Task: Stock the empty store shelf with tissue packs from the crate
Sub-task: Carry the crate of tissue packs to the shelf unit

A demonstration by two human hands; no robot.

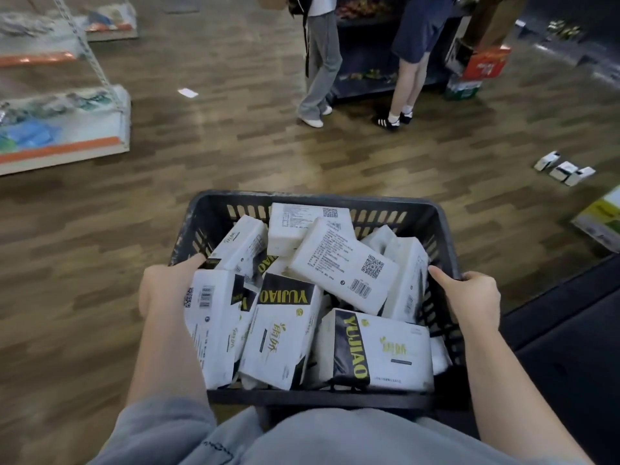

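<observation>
Both hands, left hand [167,283] and right hand [469,293], grip the crate [322,201] rims, carrying tissue packs [342,266] heaped between them level.

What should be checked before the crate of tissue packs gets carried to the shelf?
1. Left hand grips the crate rim: ok.
2. Right hand grips the opposite rim, fingers curled over it: ok.
3. Tissue packs sit inside the crate, though piled loosely: ok.
4. Floor straight ahead is free of clutter: ok.
5. Small boxes lie on the floor to the right: not ok, steer clear.
6. Two people stand ahead at the dark shelves: not ok, mind them.
</observation>
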